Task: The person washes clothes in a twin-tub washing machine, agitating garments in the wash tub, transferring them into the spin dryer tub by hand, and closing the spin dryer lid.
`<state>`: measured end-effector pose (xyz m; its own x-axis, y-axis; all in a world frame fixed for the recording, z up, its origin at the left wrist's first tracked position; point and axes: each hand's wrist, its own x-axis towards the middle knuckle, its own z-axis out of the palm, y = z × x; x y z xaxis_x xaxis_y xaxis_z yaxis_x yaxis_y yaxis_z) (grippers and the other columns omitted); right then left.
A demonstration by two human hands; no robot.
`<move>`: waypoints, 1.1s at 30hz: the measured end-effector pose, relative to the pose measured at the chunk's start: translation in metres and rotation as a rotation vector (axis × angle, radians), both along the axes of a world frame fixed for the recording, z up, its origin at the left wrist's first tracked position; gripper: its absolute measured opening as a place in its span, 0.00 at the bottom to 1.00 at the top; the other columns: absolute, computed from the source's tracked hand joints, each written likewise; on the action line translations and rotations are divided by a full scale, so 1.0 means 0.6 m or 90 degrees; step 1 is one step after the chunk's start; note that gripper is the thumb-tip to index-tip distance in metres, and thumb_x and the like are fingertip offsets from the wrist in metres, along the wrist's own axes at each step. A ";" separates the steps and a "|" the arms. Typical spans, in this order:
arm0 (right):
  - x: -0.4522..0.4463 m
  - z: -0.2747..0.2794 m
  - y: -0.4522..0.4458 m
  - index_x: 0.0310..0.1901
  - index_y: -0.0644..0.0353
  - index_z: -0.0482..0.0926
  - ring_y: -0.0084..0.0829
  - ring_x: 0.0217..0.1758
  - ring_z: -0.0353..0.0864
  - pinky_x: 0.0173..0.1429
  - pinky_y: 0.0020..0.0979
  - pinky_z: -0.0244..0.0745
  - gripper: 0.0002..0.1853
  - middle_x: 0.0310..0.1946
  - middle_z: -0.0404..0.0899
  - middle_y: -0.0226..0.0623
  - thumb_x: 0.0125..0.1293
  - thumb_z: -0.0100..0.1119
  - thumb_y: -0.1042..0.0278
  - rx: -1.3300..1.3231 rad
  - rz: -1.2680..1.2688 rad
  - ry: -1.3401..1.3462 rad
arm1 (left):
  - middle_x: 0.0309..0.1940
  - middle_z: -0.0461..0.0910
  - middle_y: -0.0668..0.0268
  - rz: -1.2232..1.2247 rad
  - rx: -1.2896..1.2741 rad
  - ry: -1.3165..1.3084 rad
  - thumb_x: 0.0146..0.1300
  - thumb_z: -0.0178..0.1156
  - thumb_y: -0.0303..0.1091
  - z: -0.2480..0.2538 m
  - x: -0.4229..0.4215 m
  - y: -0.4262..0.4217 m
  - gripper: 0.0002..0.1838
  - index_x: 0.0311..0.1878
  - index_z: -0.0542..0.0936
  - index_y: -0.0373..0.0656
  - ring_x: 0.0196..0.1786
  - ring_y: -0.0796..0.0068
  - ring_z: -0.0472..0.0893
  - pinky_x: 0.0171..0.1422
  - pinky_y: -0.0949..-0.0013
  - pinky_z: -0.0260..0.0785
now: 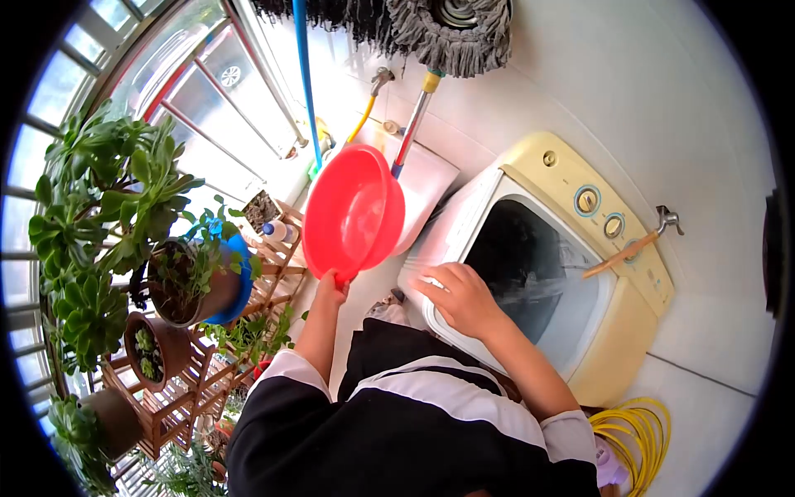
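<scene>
My left hand [335,286] grips the near rim of a red plastic basin [356,207], which is tilted so its hollow side faces me. No contents show in it. My right hand [455,298] hovers by the near left edge of a cream and white washing machine [530,161], fingers loosely bent and apart, with nothing in them. The machine's tub [530,257] stands uncovered. Water runs into it from an orange-brown hose [621,253] fitted on a wall tap [668,219].
Potted succulents [116,182] and a wooden plant stand [178,406] fill the left side by the barred window. A grey mop [451,41] hangs at the back beside a blue pole [306,74]. A coiled yellow hose [642,439] lies at lower right.
</scene>
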<state>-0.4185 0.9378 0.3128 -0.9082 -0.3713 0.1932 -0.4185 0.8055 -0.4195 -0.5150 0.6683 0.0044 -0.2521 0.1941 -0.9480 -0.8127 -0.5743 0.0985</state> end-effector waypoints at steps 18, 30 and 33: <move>0.067 -0.005 -0.001 0.46 0.54 0.80 0.34 0.41 0.74 0.45 0.32 0.71 0.18 0.40 0.75 0.31 0.52 0.54 0.76 -0.072 -0.146 -0.083 | 0.31 0.80 0.59 0.165 0.048 0.006 0.60 0.47 0.32 -0.102 -0.240 0.117 0.12 0.41 0.76 0.35 0.32 0.67 0.81 0.28 0.76 0.76; 0.100 -0.006 0.006 0.45 0.53 0.81 0.34 0.40 0.74 0.44 0.32 0.71 0.19 0.39 0.76 0.32 0.49 0.55 0.79 -0.071 -0.241 -0.072 | 0.37 0.81 0.61 0.066 0.034 0.096 0.67 0.38 0.45 -0.069 -0.181 0.146 0.20 0.49 0.74 0.43 0.35 0.65 0.82 0.28 0.73 0.76; 0.117 -0.011 0.009 0.44 0.54 0.81 0.34 0.40 0.74 0.43 0.32 0.71 0.19 0.39 0.76 0.33 0.47 0.56 0.79 -0.067 -0.271 -0.066 | 0.38 0.81 0.61 0.020 0.061 0.130 0.68 0.38 0.46 -0.106 -0.188 0.120 0.21 0.50 0.74 0.43 0.37 0.64 0.82 0.27 0.72 0.76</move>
<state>-0.3485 0.9435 0.3063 -0.9924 0.0566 0.1096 -0.0103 0.8475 -0.5307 -0.6280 0.7401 -0.0595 -0.4438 0.2703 -0.8544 -0.7635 -0.6133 0.2025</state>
